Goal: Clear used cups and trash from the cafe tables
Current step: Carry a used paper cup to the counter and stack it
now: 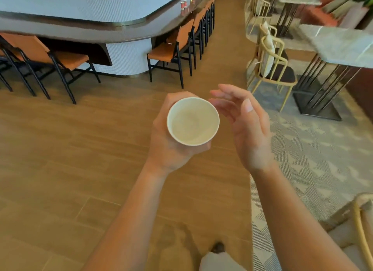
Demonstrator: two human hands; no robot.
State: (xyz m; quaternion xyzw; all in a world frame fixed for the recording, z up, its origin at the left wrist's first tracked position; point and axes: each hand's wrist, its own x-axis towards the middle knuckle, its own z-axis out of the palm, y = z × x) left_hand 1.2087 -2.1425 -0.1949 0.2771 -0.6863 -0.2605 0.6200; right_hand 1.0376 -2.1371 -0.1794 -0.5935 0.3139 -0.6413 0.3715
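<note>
Your left hand (171,141) grips a paper cup (193,121) upright; your right hand (245,127) hovers spread beside it. It looks empty, though blur could hide dregs that spill if tilted.

Orange chairs (161,53) line a curved white counter (125,56) on wood floor (60,149).

Left hand (169,147) curled round cup (193,121), holding it upright. Right hand (249,129) just beside, fingers loose, slightly bent, palm facing left.
</note>
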